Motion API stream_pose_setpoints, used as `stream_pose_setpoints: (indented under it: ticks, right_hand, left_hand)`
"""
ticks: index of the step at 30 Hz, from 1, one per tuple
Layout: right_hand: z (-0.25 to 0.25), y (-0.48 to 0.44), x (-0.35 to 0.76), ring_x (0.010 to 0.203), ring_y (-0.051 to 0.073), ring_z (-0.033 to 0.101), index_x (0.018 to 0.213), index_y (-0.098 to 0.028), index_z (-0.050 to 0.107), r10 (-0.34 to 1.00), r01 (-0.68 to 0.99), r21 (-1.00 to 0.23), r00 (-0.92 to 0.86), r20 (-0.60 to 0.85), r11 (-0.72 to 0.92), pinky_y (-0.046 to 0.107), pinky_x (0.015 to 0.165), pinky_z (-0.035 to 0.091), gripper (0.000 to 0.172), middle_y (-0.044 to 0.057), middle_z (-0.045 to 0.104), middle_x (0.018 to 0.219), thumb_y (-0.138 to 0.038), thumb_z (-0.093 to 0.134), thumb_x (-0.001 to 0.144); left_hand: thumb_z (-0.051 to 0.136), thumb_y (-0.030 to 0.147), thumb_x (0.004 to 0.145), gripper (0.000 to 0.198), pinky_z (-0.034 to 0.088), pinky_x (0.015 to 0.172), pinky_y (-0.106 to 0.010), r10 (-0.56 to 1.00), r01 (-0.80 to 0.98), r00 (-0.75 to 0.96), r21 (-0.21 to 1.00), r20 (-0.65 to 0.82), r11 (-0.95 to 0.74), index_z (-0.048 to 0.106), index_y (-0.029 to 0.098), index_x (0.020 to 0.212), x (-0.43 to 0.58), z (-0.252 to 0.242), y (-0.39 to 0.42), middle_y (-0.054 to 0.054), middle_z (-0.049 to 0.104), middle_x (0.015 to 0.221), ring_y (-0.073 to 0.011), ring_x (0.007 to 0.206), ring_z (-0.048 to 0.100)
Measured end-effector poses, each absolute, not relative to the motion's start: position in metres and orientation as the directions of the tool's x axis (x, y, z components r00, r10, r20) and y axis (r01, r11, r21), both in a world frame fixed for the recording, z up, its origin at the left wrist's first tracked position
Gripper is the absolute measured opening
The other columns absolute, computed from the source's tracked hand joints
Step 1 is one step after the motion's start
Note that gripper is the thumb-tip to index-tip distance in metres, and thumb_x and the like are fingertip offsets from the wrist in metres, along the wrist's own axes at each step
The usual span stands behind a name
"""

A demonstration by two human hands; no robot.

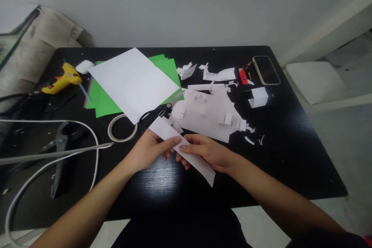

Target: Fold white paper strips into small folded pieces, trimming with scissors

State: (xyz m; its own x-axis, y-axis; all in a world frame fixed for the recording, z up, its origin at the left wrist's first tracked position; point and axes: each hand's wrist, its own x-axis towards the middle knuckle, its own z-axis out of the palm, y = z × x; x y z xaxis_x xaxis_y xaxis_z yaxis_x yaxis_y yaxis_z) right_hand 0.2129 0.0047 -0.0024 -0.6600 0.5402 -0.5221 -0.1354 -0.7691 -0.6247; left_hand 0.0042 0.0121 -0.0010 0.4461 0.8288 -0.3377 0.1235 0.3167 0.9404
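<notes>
A white paper strip [195, 159] slants across the space between my hands, above the near part of the black table. My left hand [149, 150] grips its upper left part, thumb on top and fingers beneath. My right hand [210, 152] pinches it near the middle, thumb also on top. Just beyond my hands lie black-handled scissors [165, 108], blades pointing up and right. A larger cut sheet of white paper [200, 110] with small folded pieces on it lies behind the strip. Some fingertips are hidden under the strip.
White paper [135, 85] rests on green sheets [109, 104]. A tape roll [109, 128], yellow glue gun [65, 79], pliers-like tool [61, 143] and white cable [97, 155] occupy the left. Paper scraps [219, 74], a red lighter [242, 76], phone [266, 70] and folded paper box [258, 97] lie right.
</notes>
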Motion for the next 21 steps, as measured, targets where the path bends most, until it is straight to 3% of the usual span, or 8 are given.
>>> stream_pose_setpoints:
  ticks: [21]
  right_hand:
    - [-0.0006, 0.0058, 0.2152, 0.064, 0.013, 0.072, 0.096, -0.012, 0.064, 0.534, -0.108, -0.673, -0.704, -0.468, -0.732, 0.027, 0.065, 0.059, 0.03, 0.005, 0.077, 0.085, -0.036, 0.081, 0.089]
  left_hand:
    - [0.072, 0.033, 0.091, 0.025, 0.047, 0.044, -0.019, 0.843, 0.164, 0.4, 0.933, -0.359, 0.32, 0.069, 0.012, 0.077, 0.0026, 0.0002, 0.0145, -0.002, 0.065, 0.059, -0.0099, 0.048, 0.057]
